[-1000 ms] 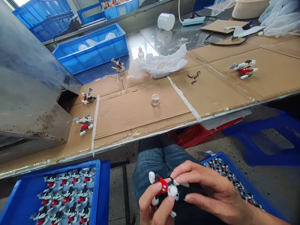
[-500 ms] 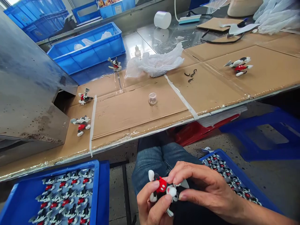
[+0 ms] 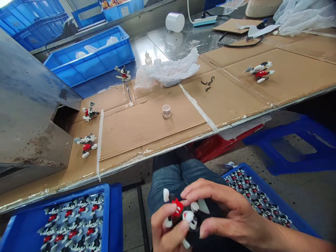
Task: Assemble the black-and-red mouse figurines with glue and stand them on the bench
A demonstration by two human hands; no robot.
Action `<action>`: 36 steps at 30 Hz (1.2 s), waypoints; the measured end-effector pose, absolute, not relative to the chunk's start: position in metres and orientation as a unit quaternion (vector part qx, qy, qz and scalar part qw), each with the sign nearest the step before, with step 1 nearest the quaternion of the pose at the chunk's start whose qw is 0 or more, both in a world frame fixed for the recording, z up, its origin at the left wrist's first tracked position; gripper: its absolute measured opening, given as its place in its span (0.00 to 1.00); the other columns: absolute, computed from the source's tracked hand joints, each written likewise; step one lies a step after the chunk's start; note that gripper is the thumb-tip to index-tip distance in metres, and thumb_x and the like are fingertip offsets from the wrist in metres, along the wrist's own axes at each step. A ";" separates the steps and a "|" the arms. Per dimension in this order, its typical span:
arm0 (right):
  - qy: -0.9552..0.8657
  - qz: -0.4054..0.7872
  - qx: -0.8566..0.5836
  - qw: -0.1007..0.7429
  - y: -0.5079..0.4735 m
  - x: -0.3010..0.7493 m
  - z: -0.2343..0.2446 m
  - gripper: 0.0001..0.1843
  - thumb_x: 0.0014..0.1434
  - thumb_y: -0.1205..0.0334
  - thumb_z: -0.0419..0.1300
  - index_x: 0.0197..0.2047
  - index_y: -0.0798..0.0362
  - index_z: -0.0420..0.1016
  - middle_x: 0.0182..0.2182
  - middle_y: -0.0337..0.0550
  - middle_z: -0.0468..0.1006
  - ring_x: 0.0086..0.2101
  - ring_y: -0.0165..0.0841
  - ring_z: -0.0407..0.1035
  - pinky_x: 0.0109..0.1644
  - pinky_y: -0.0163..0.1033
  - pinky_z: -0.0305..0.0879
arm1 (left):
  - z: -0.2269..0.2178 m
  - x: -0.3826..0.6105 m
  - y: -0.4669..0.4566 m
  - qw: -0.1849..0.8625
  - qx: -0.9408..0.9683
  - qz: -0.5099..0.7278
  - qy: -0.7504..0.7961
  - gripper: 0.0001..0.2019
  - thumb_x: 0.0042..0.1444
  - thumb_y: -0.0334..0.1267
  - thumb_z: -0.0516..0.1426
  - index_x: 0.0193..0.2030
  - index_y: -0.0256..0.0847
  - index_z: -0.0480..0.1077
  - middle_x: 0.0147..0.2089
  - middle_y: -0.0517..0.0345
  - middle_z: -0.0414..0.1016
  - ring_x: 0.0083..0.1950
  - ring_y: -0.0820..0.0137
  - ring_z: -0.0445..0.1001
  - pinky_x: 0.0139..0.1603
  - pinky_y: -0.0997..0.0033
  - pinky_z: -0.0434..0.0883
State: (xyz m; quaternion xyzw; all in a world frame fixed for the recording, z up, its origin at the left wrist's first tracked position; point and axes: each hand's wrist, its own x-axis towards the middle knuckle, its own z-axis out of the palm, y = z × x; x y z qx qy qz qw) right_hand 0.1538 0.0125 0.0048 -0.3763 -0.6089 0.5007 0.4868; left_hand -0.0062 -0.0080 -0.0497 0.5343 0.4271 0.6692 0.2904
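Note:
Low over my lap, both hands grip one small mouse figure (image 3: 181, 211) with red shorts, white shoes and a black head. My left hand (image 3: 164, 229) pinches it from below, thumb and forefinger round the red body. My right hand (image 3: 223, 213) closes over its head end from the right, fingertips pressed to the figure. A blue tray (image 3: 112, 217) of several finished figures lies at my lower left. Another blue tray (image 3: 294, 213) of figures lies at my lower right.
A cardboard-covered bench (image 3: 147, 126) runs across in front of me. On it stand three loose figures at the left (image 3: 85, 142), (image 3: 89, 111), (image 3: 123, 74) and one at the right (image 3: 259, 71). A small clear cap (image 3: 166, 111), crumpled plastic (image 3: 168, 71) and black hooks (image 3: 208, 83) lie mid-bench.
The view has drifted right and slightly down, so everything sits further left. My hands have turned the figure a little, the right fingers closing further over its head.

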 end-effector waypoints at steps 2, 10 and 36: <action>-0.627 0.467 -0.385 0.491 0.012 0.154 0.005 0.27 0.58 0.64 0.71 0.59 0.45 0.71 0.52 0.43 0.76 0.53 0.34 0.70 0.59 0.33 0.66 | -0.054 -0.013 -0.002 0.452 0.445 0.651 0.417 0.09 0.49 0.41 0.69 0.38 0.48 0.79 0.52 0.58 0.76 0.47 0.67 0.79 0.40 0.76 0.79; -0.630 0.449 -0.374 0.512 0.010 0.147 0.002 0.17 0.63 0.78 0.60 0.51 0.50 0.73 0.45 0.43 0.77 0.48 0.32 0.73 0.55 0.34 0.70 | -0.069 -0.032 0.008 0.647 0.372 0.582 0.323 0.14 0.49 0.29 0.69 0.39 0.53 0.78 0.61 0.64 0.70 0.49 0.63 0.82 0.50 0.66 0.79; -0.707 0.291 -0.417 0.491 0.010 0.154 -0.003 0.08 0.67 0.73 0.58 0.46 0.54 0.76 0.40 0.47 0.78 0.43 0.34 0.75 0.55 0.39 0.73 | -0.039 -0.016 -0.007 0.492 0.452 0.555 0.496 0.14 0.43 0.42 0.73 0.39 0.52 0.81 0.37 0.65 0.78 0.33 0.77 0.72 0.33 0.82 0.68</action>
